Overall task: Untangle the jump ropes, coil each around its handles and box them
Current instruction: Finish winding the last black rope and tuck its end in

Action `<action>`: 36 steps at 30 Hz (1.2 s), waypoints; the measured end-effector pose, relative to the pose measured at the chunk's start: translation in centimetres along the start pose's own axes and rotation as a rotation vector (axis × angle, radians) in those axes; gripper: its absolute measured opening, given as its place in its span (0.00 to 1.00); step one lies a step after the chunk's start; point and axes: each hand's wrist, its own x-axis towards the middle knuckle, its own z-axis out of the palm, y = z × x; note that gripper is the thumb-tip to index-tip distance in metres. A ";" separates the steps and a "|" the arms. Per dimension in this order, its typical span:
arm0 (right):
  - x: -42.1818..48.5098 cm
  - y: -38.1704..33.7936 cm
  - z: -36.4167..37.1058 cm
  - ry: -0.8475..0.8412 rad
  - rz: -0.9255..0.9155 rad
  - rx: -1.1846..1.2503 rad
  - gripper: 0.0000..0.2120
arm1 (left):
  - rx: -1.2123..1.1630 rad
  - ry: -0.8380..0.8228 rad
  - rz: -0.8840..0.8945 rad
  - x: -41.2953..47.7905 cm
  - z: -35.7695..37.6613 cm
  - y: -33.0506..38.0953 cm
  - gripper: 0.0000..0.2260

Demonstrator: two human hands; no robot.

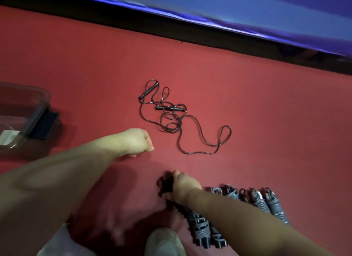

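A loose black jump rope (172, 114) lies tangled on the red floor, its two handles near the top of the tangle. My left hand (136, 141) hovers just left of it, fingers curled, holding nothing. My right hand (183, 186) grips the top of a coiled rope bundle (198, 225) at the near edge. Several more coiled bundles (266, 200) lie in a row to its right, partly hidden by my right forearm.
A clear plastic box (28, 107) sits at the far left on a dark lid. A black skirting and a blue wall run across the back. My shoe (163, 242) shows at the bottom edge.
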 end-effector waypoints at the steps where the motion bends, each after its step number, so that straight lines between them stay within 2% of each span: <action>1: 0.7 -0.5 -0.1 -0.050 0.016 -0.073 0.39 | -0.009 -0.008 -0.015 0.9 0.2 -0.3 0.03; 3: 2.4 -0.9 -1.7 -0.056 0.007 -0.202 0.34 | -0.033 -0.020 -0.033 2.4 0.5 -0.9 0.05; 5: 4.2 -0.7 -4.6 0.106 0.017 -0.201 0.29 | -0.087 -0.019 -0.048 3.8 0.4 -1.6 0.05; 7: 6.5 0.3 -6.7 0.320 0.076 -0.132 0.29 | -0.151 -0.013 -0.067 4.7 0.2 -2.3 0.05; 8: 7.6 0.9 -7.0 0.371 0.112 -0.115 0.30 | -0.179 -0.005 -0.074 5.1 0.1 -2.5 0.04; 11: 9.4 1.7 -5.2 0.282 0.238 -0.027 0.23 | -0.219 0.016 -0.079 5.4 -0.2 -3.1 0.05; 13: 9.3 1.7 -3.6 0.242 0.209 -0.037 0.17 | -0.211 0.038 -0.075 5.1 -0.5 -3.5 0.05; 16: 7.1 0.6 -5.5 0.251 -0.034 0.120 0.16 | -0.173 0.127 -0.072 3.8 -1.5 -3.7 0.03; 17: 5.9 -0.2 -7.7 0.324 -0.120 0.171 0.16 | -0.139 0.174 -0.067 3.1 -2.1 -3.6 0.09; 19: 2.3 -2.2 -13.8 0.565 -0.297 0.160 0.16 | -0.092 0.293 -0.061 1.5 -3.6 -3.0 0.25; 21: -3.2 -4.7 -20.2 0.775 -0.500 0.086 0.16 | -0.114 0.414 0.001 -1.0 -5.4 -1.6 0.38; 23: -9.9 -7.2 -25.4 0.962 -0.685 0.088 0.17 | -0.156 0.499 0.119 -3.9 -7.1 0.5 0.45; 25: -16.5 -9.5 -28.9 1.126 -0.817 0.180 0.16 | -0.184 0.575 0.273 -7.1 -8.8 3.0 0.47; 28: -24.8 -12.0 -31.2 1.199 -0.957 0.289 0.13 | -0.222 0.677 0.444 -12.4 -10.9 6.5 0.43; 31: -30.1 -13.0 -31.4 1.145 -0.981 0.176 0.13 | -0.221 0.836 0.470 -17.8 -12.1 8.6 0.30; 33: -32.3 -12.8 -31.0 1.120 -0.975 0.100 0.12 | -0.250 0.921 0.471 -20.8 -12.4 8.9 0.27; 35: -33.9 -12.5 -30.6 1.116 -0.970 0.013 0.10 | -0.281 0.867 0.541 -23.3 -12.5 9.0 0.24; 36: -34.5 -12.4 -30.3 1.128 -0.973 -0.036 0.10 | -0.281 0.808 0.584 -24.3 -12.4 9.1 0.19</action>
